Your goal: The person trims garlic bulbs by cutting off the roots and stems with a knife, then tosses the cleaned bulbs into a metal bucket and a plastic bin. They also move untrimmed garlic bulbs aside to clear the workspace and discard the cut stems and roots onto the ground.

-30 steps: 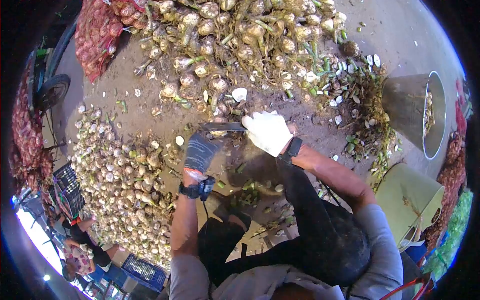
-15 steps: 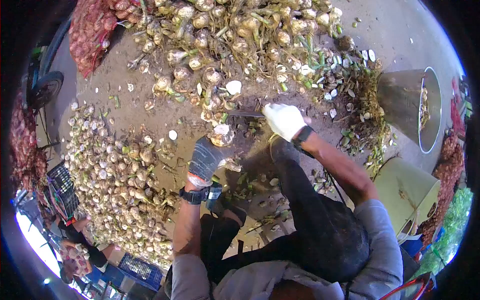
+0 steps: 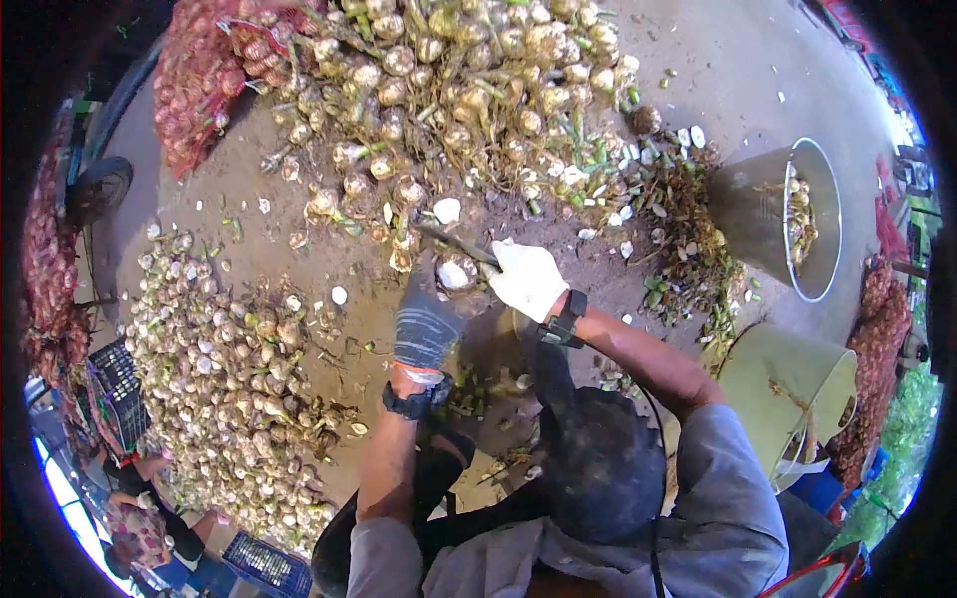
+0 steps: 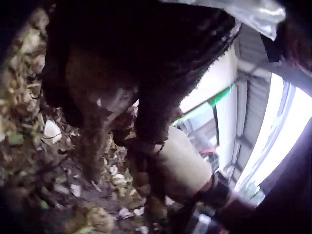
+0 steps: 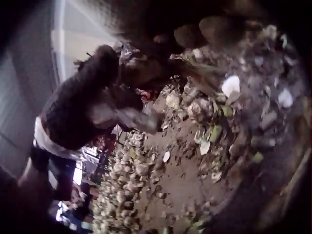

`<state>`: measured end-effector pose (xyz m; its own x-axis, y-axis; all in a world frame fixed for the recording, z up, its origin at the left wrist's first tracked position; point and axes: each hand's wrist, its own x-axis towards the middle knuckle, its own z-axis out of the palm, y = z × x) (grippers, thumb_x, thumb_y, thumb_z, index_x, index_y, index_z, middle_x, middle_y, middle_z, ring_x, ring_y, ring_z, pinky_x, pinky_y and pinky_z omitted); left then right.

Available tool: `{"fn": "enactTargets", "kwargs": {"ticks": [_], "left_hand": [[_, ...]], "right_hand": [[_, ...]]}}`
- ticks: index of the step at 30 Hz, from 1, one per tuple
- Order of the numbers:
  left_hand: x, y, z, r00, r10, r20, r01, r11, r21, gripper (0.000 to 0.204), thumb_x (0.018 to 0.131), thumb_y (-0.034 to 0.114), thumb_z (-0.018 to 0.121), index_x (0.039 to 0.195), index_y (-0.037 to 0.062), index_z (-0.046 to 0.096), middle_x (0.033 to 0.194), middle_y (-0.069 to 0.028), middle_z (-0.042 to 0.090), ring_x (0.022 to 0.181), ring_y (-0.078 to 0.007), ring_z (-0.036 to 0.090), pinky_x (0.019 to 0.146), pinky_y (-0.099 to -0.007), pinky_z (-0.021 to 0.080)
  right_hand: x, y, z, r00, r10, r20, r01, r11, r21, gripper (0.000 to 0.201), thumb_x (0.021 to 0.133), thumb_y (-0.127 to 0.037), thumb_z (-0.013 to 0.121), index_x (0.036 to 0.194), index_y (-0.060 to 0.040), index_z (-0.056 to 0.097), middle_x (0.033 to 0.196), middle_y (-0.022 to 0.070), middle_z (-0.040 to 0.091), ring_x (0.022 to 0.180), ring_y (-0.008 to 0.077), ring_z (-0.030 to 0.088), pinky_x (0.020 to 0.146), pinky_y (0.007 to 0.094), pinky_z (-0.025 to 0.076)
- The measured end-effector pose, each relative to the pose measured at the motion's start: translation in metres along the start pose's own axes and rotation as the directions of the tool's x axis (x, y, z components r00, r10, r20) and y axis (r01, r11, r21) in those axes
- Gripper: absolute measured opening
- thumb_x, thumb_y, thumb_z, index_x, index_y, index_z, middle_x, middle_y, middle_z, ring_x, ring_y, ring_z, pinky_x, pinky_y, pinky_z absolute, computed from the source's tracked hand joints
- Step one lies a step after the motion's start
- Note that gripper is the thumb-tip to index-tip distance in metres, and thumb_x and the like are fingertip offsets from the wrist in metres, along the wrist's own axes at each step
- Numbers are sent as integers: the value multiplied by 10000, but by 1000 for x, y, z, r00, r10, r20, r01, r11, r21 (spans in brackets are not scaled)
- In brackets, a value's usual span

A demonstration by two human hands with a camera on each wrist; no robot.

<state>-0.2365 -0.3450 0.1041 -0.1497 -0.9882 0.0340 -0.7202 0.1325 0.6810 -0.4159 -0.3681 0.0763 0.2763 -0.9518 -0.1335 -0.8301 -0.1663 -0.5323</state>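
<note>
Near the middle of the head view, the left hand (image 3: 427,324) in a dark striped glove has its fingers curled round a garlic bulb (image 3: 455,275), whose pale cut face shows — though the wrist views are too dark to tell how each finger lies. Just right of it, the white-gloved right hand (image 3: 528,279) has its fingers wrapped about the handle of a knife (image 3: 459,244), the blade pointing up and left, beyond the bulb. Garlic piles fill the top centre (image 3: 449,80) and left (image 3: 229,369) of the frame — a metal bucket (image 3: 753,214) lies tipped at the right.
</note>
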Motion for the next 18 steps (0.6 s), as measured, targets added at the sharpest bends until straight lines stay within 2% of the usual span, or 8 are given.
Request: {"fn": "enactTargets", "kwargs": {"ticks": [2,3,10,14,15,16,17,18], "left_hand": [[4,14,-10,986,-151,77,169,884,-436,657,778,202,789,1305,-25,469,1151,-172,646,1022,-238,643,855,-356,526],[1,25,-16,917,-293,269,386,490,-781,571,798,112,762,1286,-10,491,1127,-136,632,997,-183,619,857,-312,519],[-10,32,-8,936,-232,265,329,309,-892,435,833,78,677,1248,63,546,1098,-76,622,912,-158,619,759,-285,540],[-34,11,-56,915,-400,55,10,-112,-994,486,852,101,668,1298,35,487,1096,-65,600,885,-176,611,723,-304,556],[-52,-94,-81,985,-126,116,20,-589,-808,538,854,120,684,1331,41,448,1144,-76,576,959,-177,587,818,-343,535],[-48,-79,-130,982,182,-44,175,-975,-138,618,830,125,715,1359,42,407,1205,-108,551,1036,-192,563,901,-384,497],[-75,-158,-181,967,-242,-78,-254,-938,-237,709,786,158,765,1371,21,389,1253,-147,544,1099,-246,559,973,-410,475],[-71,-125,-229,910,-273,-312,-413,-538,-735,766,759,206,779,1376,-2,374,1311,-182,510,1167,-298,537,1043,-435,439]], "right_hand": [[-4,-6,-18,998,-52,-28,52,999,5,235,854,-274,581,903,-45,597,747,169,623,715,379,612,625,469,494],[-6,-10,-25,991,-111,-80,114,993,29,232,851,-269,581,907,-44,594,761,166,621,718,371,615,629,466,495],[-41,-8,-56,932,-139,-335,165,985,50,180,835,-216,580,912,-54,597,757,146,606,688,352,609,605,443,495],[-48,26,-56,993,76,90,-63,989,-135,225,828,-298,566,893,-89,620,765,188,651,727,394,638,633,494,493],[-55,40,-61,994,109,9,-107,985,-135,228,838,-307,565,896,-95,625,752,186,649,729,394,638,636,494,494],[-65,50,-71,988,138,-65,-146,981,-130,232,848,-316,563,900,-100,630,739,183,646,731,395,637,639,493,496],[-75,61,-84,976,210,-58,-215,973,-86,238,851,-316,572,920,-98,635,746,191,648,743,397,642,647,493,499],[-81,65,-103,958,281,-60,-284,958,-41,244,854,-317,581,940,-96,640,753,198,650,754,398,646,655,493,503]]}}
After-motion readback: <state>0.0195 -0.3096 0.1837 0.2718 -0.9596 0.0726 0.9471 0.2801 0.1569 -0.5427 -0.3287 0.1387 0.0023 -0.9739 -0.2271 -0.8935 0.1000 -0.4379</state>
